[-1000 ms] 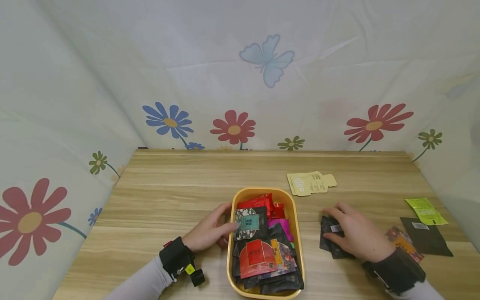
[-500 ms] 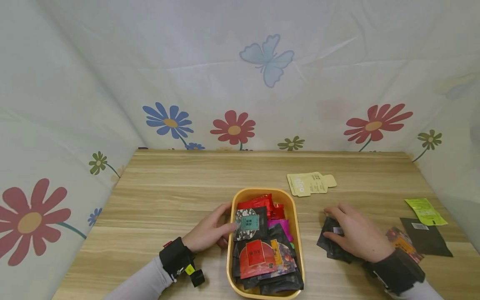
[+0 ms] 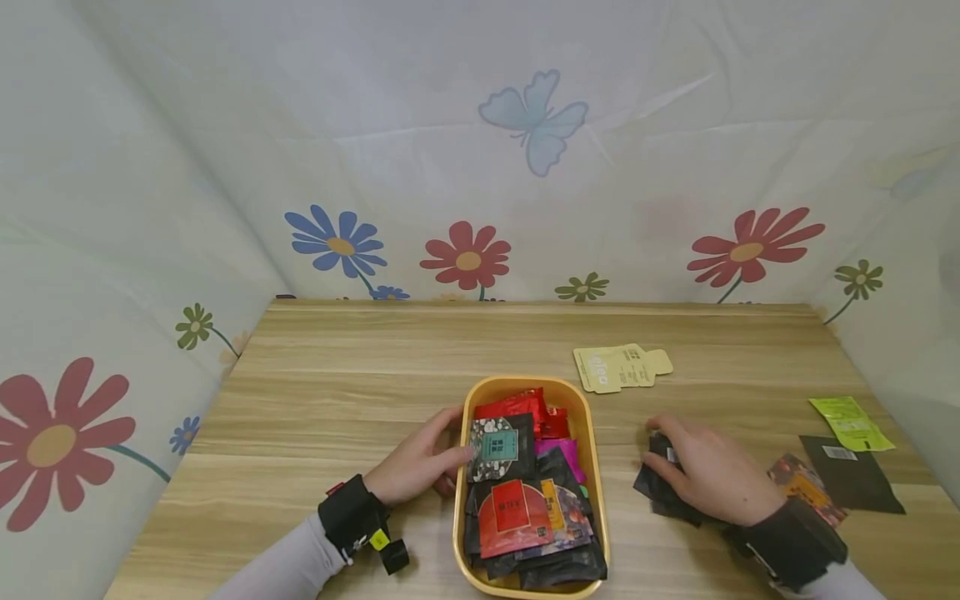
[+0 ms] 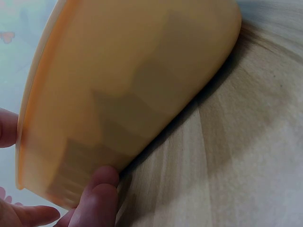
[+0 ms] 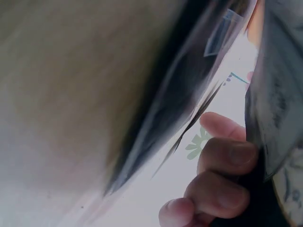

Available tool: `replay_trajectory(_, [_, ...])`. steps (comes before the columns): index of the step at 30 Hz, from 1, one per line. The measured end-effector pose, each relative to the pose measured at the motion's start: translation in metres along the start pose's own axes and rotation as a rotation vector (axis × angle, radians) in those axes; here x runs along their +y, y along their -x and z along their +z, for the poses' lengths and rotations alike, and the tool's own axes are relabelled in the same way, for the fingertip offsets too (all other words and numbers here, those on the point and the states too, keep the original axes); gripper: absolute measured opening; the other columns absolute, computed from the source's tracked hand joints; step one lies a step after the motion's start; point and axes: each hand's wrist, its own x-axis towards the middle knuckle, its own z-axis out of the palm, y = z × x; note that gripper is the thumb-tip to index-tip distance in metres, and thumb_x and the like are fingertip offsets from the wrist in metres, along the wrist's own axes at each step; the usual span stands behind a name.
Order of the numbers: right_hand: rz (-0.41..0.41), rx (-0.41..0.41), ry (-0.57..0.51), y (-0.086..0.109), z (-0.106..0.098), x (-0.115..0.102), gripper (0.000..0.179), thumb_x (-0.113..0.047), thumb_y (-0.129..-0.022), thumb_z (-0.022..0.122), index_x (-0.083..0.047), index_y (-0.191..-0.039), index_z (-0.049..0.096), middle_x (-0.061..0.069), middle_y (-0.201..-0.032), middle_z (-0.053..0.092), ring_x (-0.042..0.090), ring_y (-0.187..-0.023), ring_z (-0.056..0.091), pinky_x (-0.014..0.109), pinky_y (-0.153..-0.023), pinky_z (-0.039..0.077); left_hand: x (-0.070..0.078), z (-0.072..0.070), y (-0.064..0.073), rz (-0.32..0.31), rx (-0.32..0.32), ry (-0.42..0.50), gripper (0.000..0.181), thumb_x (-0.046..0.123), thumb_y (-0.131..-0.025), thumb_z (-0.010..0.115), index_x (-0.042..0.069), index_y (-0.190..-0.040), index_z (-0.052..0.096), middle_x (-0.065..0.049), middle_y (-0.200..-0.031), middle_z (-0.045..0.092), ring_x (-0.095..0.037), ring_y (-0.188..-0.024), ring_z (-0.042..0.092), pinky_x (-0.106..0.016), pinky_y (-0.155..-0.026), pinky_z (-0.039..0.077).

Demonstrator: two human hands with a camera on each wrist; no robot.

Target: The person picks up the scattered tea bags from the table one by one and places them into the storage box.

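A yellow plastic bin (image 3: pixel 458 533) full of tea sachets stands at the front middle. My left hand (image 3: pixel 416 467) grips its left side, thumb over the rim and fingers against the outer wall (image 4: pixel 118 61). On top in the bin lie a black sachet with a teal label (image 3: pixel 498 446) and a red-fronted sachet (image 3: pixel 517 517). To the right of the bin, my right hand (image 3: pixel 716 475) holds several black sachets (image 3: pixel 655 482) low over the table. Its fingers (image 5: pixel 220 194) curl against a dark sachet in the right wrist view; the palm hides part of the stack.
A flat pale-yellow card (image 3: pixel 618 368) lies behind and right of the bin. On the far right are a green sachet (image 3: pixel 851 422), a black sachet with a white label (image 3: pixel 855 475) and a patterned orange one (image 3: pixel 806 487). A flowered cloth (image 3: pixel 420 167) walls the table's back and sides.
The black sachets in my right hand have shifted and turned slightly, and that hand has tilted a little over them. My left hand and the bin stay in place.
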Motion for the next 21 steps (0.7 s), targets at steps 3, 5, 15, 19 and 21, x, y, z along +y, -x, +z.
replay_trajectory(3, [0.029,-0.021,-0.007,0.001,0.0,-0.002,0.084,-0.074,-0.076,0.063,-0.008,-0.127,0.059,0.006,-0.104,0.068,0.016,-0.083,0.061,0.04,-0.066,0.053,-0.001,-0.001,0.0,-0.002,0.0,-0.006,0.07,0.036,-0.097,0.059,0.019,-0.158,0.029,-0.01,-0.148,0.043,-0.025,-0.078,0.07,-0.043,-0.06,0.059])
replay_trajectory(5, [0.041,-0.041,0.001,0.002,0.001,-0.004,0.104,-0.087,-0.064,0.06,-0.01,-0.132,0.055,0.006,-0.109,0.065,0.017,-0.086,0.059,0.04,-0.07,0.054,-0.002,-0.001,-0.001,-0.004,0.0,-0.009,0.069,0.037,-0.097,0.058,0.02,-0.157,0.03,-0.009,-0.147,0.043,-0.026,-0.078,0.07,-0.043,-0.061,0.059])
replay_trajectory(15, [-0.027,-0.099,-0.043,0.006,-0.003,-0.012,0.107,-0.065,-0.053,0.084,-0.018,-0.14,0.045,-0.001,-0.108,0.051,0.013,-0.086,0.05,0.032,-0.069,0.048,-0.001,0.0,-0.001,0.006,-0.008,0.002,0.07,0.034,-0.097,0.058,0.017,-0.158,0.028,-0.012,-0.149,0.041,-0.024,-0.077,0.069,-0.042,-0.059,0.058])
replay_trajectory(19, [-0.069,-0.064,-0.058,0.006,-0.008,-0.02,0.101,-0.056,-0.056,0.087,-0.017,-0.139,0.045,-0.003,-0.108,0.05,0.011,-0.085,0.05,0.031,-0.069,0.048,-0.002,0.0,-0.001,0.006,-0.008,0.002,0.07,0.034,-0.097,0.058,0.018,-0.158,0.028,-0.012,-0.149,0.041,-0.025,-0.077,0.07,-0.043,-0.059,0.058])
replay_trajectory(21, [-0.086,-0.045,-0.06,0.005,-0.012,-0.025,0.105,-0.062,-0.054,0.086,-0.017,-0.139,0.044,-0.004,-0.106,0.049,0.01,-0.084,0.048,0.029,-0.069,0.048,-0.002,-0.001,-0.001,0.007,-0.009,0.004,0.07,0.034,-0.097,0.058,0.018,-0.158,0.027,-0.012,-0.149,0.041,-0.025,-0.078,0.07,-0.043,-0.059,0.058])
